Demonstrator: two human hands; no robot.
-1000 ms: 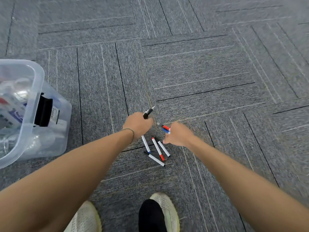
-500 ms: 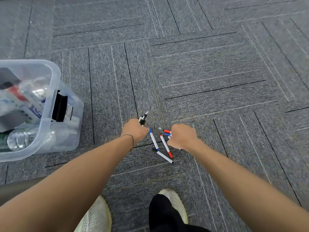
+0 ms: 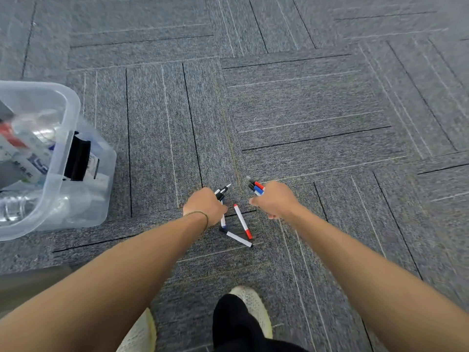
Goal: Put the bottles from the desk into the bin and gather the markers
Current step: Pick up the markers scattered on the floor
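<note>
Grey carpet [image 3: 304,110]. My left hand [image 3: 203,205] and right hand [image 3: 275,199] each grip markers; red-capped marker [image 3: 242,221] between them: light, stiff, pinch mid-barrel.

We extend both arms forward and down. Our left hand [image 3: 204,205] grips markers in a closed fist, thin band at the wrist. Our right hand [image 3: 275,200] holds a marker bundle, fingers curled.

Grey carpet-tile floor [image 3: 304,110], matt and rough-woven. Translucent smooth plastic bin [image 3: 73,102], faintly glossy. Clear shiny plastic bottles [image 3: 38,128] inside. Smooth white plastic markers [image 3: 241,219] with coloured caps. Pale knit-cloth shoe [image 3: 256,301].
</note>
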